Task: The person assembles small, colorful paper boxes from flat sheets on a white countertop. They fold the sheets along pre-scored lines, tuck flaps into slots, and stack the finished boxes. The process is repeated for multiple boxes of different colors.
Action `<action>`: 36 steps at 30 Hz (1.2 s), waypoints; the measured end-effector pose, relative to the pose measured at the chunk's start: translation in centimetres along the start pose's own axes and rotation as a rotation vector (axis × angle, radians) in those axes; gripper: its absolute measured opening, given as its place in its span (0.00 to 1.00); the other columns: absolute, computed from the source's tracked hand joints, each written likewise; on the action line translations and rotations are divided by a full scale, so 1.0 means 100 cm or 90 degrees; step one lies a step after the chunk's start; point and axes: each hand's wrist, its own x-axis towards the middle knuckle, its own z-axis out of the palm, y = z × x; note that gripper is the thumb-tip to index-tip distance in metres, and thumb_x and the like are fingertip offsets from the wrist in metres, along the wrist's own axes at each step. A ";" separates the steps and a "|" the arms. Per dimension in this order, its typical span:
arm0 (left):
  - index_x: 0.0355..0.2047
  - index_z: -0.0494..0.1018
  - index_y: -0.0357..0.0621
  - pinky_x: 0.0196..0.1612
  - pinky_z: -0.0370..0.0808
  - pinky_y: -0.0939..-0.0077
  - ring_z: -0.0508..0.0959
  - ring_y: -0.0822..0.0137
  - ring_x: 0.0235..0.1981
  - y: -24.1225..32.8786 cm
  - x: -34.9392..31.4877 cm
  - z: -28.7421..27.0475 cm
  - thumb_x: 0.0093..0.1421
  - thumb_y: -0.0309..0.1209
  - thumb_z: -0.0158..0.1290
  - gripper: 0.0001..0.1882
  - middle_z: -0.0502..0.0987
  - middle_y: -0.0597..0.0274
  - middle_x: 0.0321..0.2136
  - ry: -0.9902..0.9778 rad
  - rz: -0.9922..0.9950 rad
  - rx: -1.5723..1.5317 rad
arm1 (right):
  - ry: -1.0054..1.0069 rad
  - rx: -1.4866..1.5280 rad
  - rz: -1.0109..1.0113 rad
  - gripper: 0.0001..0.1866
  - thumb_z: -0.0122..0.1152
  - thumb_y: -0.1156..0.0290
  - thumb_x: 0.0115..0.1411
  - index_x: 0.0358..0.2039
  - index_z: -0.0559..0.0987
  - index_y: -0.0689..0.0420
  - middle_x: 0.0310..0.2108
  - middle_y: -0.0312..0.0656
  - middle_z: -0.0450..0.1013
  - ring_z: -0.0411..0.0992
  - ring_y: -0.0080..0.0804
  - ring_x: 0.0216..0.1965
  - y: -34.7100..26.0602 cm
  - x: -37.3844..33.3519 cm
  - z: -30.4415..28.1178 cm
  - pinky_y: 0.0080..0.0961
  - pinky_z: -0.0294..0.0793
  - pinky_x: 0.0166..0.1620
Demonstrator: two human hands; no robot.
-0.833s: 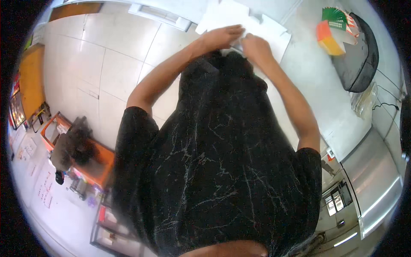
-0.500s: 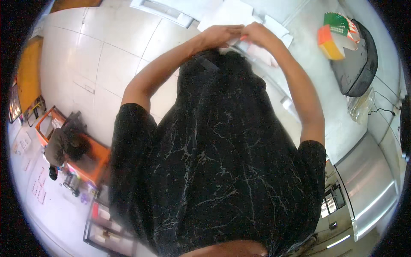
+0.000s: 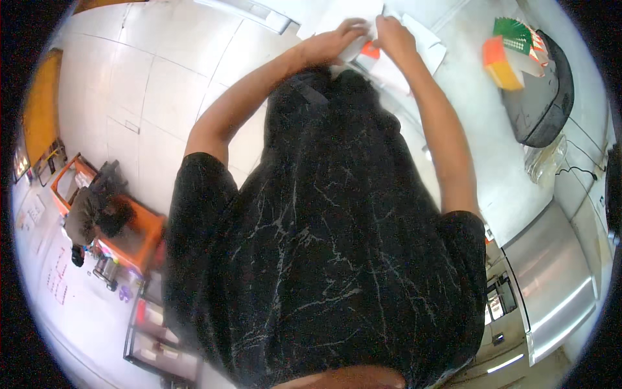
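Observation:
At the top of the view, over a white table, my two hands are close together. My left hand [image 3: 338,40] has its fingers bent and somewhat apart, with nothing visible in them. My right hand [image 3: 396,40] is closed with its fingertips together; what it may hold is too small to make out. A small orange-red piece [image 3: 370,50] lies on whitish material between the hands. White sheets, flat and folded-looking [image 3: 424,42], lie beyond and beside my right hand. Another white sheet [image 3: 350,9] is past my left hand.
On the white table [image 3: 492,162] at right stand a dark grey bag [image 3: 551,97], a yellow-and-orange box [image 3: 502,65], a green patterned packet [image 3: 513,34] and clear plastic [image 3: 544,159]. A person [image 3: 97,211] is at the left near an orange frame [image 3: 139,243]. A white frame-like object [image 3: 259,14] lies far left.
My hands, joined over the orange-red piece before, have drawn apart. The left fingers have loosened, the right hand has moved slightly farther away, and the orange-red piece shows more fully.

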 end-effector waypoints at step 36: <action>0.65 0.59 0.53 0.69 0.55 0.59 0.54 0.58 0.69 -0.028 -0.021 0.012 0.54 0.29 0.55 0.37 0.56 0.65 0.67 0.060 0.082 0.191 | 0.129 0.088 -0.032 0.14 0.59 0.65 0.56 0.38 0.80 0.61 0.34 0.52 0.78 0.76 0.51 0.38 -0.015 0.057 -0.014 0.44 0.75 0.42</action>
